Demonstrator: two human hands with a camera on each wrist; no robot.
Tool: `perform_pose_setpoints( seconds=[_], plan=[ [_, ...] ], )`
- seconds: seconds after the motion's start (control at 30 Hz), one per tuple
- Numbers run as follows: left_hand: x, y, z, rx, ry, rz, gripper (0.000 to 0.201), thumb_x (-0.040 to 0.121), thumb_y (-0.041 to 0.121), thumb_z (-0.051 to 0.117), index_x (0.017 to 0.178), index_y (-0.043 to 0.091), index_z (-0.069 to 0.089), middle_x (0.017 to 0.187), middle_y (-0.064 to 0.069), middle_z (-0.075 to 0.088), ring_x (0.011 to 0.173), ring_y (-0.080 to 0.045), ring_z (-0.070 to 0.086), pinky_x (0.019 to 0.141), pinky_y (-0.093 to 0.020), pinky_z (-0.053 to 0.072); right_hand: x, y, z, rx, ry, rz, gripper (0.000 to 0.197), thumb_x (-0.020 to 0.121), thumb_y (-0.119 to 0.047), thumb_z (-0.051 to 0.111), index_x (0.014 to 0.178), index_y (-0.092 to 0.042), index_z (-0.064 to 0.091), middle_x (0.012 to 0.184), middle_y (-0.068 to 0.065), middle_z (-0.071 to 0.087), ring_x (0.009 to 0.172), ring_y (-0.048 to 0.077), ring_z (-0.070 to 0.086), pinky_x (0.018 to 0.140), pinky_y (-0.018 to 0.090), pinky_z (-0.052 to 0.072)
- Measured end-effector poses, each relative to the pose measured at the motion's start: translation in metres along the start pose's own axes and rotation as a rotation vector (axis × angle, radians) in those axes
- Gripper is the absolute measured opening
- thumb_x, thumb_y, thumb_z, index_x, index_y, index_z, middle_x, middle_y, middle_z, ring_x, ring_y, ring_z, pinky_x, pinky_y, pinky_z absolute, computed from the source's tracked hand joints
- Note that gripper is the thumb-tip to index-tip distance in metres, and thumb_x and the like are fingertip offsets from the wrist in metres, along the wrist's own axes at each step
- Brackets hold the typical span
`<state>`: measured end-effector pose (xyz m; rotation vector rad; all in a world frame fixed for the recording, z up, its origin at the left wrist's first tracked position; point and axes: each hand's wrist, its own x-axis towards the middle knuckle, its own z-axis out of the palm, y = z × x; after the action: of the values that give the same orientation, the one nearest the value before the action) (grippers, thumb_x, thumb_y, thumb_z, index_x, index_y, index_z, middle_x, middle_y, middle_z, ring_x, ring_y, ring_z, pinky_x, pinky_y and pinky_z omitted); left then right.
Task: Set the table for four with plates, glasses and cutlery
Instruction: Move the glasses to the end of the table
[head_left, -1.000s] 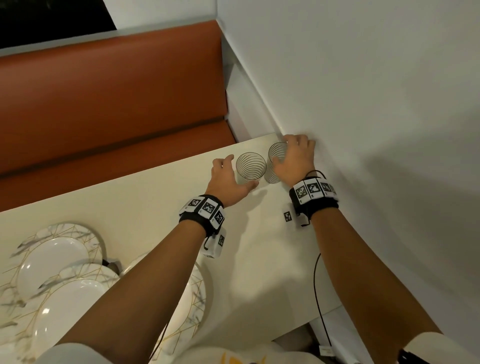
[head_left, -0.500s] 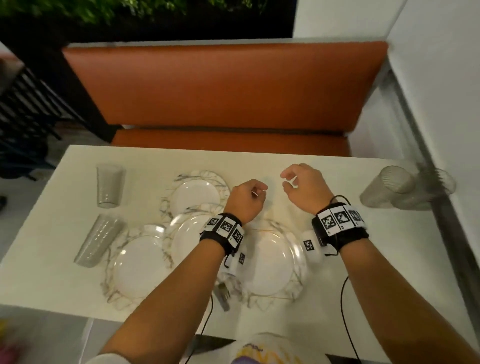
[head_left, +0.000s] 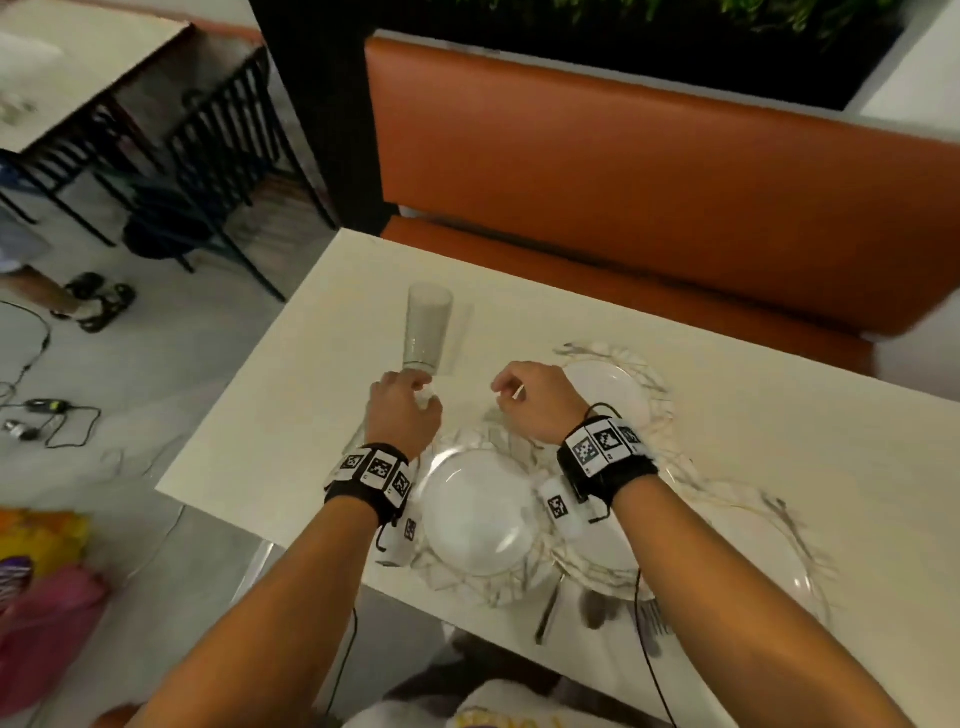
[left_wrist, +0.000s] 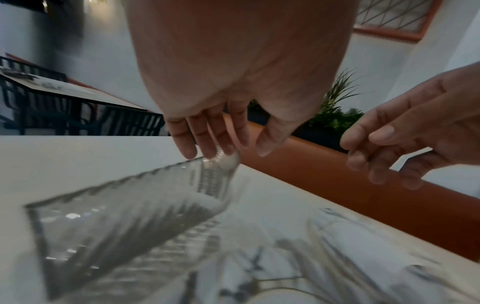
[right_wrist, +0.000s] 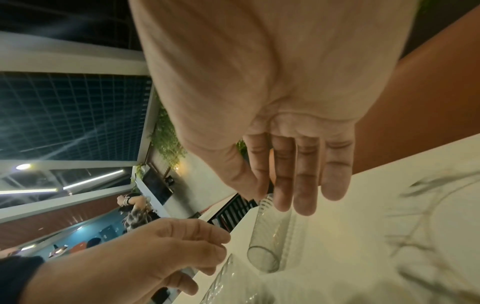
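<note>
A ribbed glass (head_left: 427, 332) stands upside down near the far left of the cream table (head_left: 291, 415). A second ribbed glass (left_wrist: 124, 218) lies on its side just nearer. My left hand (head_left: 415, 387) is over that glass. Its fairly straight fingertips (left_wrist: 207, 150) touch the glass's end and the thumb stays off it. My right hand (head_left: 506, 395) hovers beside it, loosely curled and holding nothing; its fingers (right_wrist: 301, 185) look nearly straight. Several marbled plates (head_left: 478, 514) overlap under my wrists. Cutlery (head_left: 550, 613) lies at the near edge, partly hidden by the plates.
An orange bench (head_left: 649, 182) runs along the table's far side. The table's left edge (head_left: 228, 395) drops to the floor, where cables (head_left: 47, 410) lie. Black chairs (head_left: 208, 156) and another table stand further left. A person's feet (head_left: 98, 304) show there.
Both hands let go of the two glasses by the right wall and moved left across the table. My view swung left with them; the left hand now reaches the lying glass.
</note>
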<state>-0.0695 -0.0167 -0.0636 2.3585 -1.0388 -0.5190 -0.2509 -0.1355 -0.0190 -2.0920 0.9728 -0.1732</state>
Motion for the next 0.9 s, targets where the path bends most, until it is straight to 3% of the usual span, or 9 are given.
perform_pose_setpoints(
  seconds=[0.1, 0.23, 0.33, 0.43, 0.53, 0.6, 0.73, 0.9],
  plan=[
    [0.021, -0.038, -0.011, 0.198, -0.062, -0.066, 0.08, 0.077, 0.06, 0.072, 0.139, 0.012, 0.055, 0.133, -0.016, 0.058, 0.12, -0.038, 0.053, 0.099, -0.046, 0.046, 0.03, -0.021, 0.025, -0.02, -0.047, 0.01, 0.017, 0.089, -0.013, 0.063, 0.103, -0.016, 0.073, 0.099, -0.001, 0.07, 0.087, 0.014, 0.063, 0.082, 0.024, 0.05],
    [0.045, -0.051, -0.009, 0.355, -0.189, -0.111, 0.103, 0.072, 0.073, 0.077, 0.148, 0.014, 0.039, 0.143, -0.012, 0.05, 0.129, -0.035, 0.049, 0.103, -0.047, 0.043, 0.066, -0.039, 0.042, -0.092, -0.095, 0.029, 0.017, 0.089, -0.014, 0.063, 0.103, -0.017, 0.073, 0.1, 0.001, 0.071, 0.088, 0.016, 0.062, 0.085, 0.027, 0.051],
    [0.059, -0.057, -0.003, 0.361, -0.208, -0.098, 0.103, 0.071, 0.072, 0.078, 0.146, 0.014, 0.039, 0.139, -0.01, 0.052, 0.127, -0.033, 0.052, 0.1, -0.046, 0.045, 0.09, -0.048, 0.047, -0.142, -0.11, 0.041, 0.017, 0.089, -0.014, 0.061, 0.102, -0.016, 0.072, 0.102, 0.002, 0.072, 0.092, 0.019, 0.064, 0.084, 0.026, 0.05],
    [0.069, -0.062, -0.004, 0.301, -0.212, -0.084, 0.084, 0.073, 0.06, 0.077, 0.137, 0.013, 0.048, 0.13, -0.009, 0.058, 0.117, -0.032, 0.058, 0.093, -0.044, 0.049, 0.112, -0.055, 0.048, -0.164, -0.102, 0.048, 0.016, 0.089, -0.014, 0.061, 0.1, -0.016, 0.072, 0.1, 0.0, 0.072, 0.095, 0.02, 0.066, 0.081, 0.023, 0.048],
    [0.078, -0.065, -0.019, 0.197, -0.234, -0.129, 0.074, 0.075, 0.055, 0.074, 0.132, 0.013, 0.052, 0.126, -0.008, 0.059, 0.115, -0.031, 0.06, 0.094, -0.045, 0.051, 0.138, -0.06, 0.048, -0.171, -0.076, 0.066, 0.019, 0.088, -0.013, 0.06, 0.102, -0.015, 0.072, 0.102, 0.001, 0.071, 0.097, 0.021, 0.066, 0.084, 0.028, 0.053],
    [0.084, -0.069, -0.033, 0.083, -0.197, -0.178, 0.079, 0.076, 0.058, 0.075, 0.137, 0.014, 0.051, 0.131, -0.006, 0.057, 0.12, -0.029, 0.059, 0.098, -0.045, 0.051, 0.159, -0.061, 0.049, -0.212, -0.045, 0.091, 0.024, 0.087, -0.014, 0.061, 0.11, -0.016, 0.068, 0.111, 0.005, 0.067, 0.104, 0.024, 0.063, 0.089, 0.034, 0.054],
    [0.096, -0.076, -0.062, -0.052, -0.07, -0.201, 0.09, 0.076, 0.066, 0.079, 0.142, 0.013, 0.049, 0.136, -0.005, 0.057, 0.122, -0.026, 0.058, 0.1, -0.04, 0.048, 0.202, -0.061, 0.056, -0.28, 0.049, 0.213, 0.055, 0.087, -0.031, 0.066, 0.137, -0.018, 0.047, 0.136, 0.011, 0.046, 0.128, 0.031, 0.041, 0.101, 0.043, 0.046],
    [0.106, -0.079, -0.081, -0.143, 0.019, -0.221, 0.085, 0.075, 0.064, 0.082, 0.137, 0.013, 0.053, 0.129, -0.004, 0.063, 0.116, -0.024, 0.061, 0.096, -0.037, 0.051, 0.239, -0.055, 0.07, -0.271, 0.043, 0.388, 0.094, 0.077, -0.057, 0.074, 0.151, -0.021, 0.028, 0.146, 0.016, 0.036, 0.137, 0.038, 0.032, 0.105, 0.051, 0.044]
  ],
)
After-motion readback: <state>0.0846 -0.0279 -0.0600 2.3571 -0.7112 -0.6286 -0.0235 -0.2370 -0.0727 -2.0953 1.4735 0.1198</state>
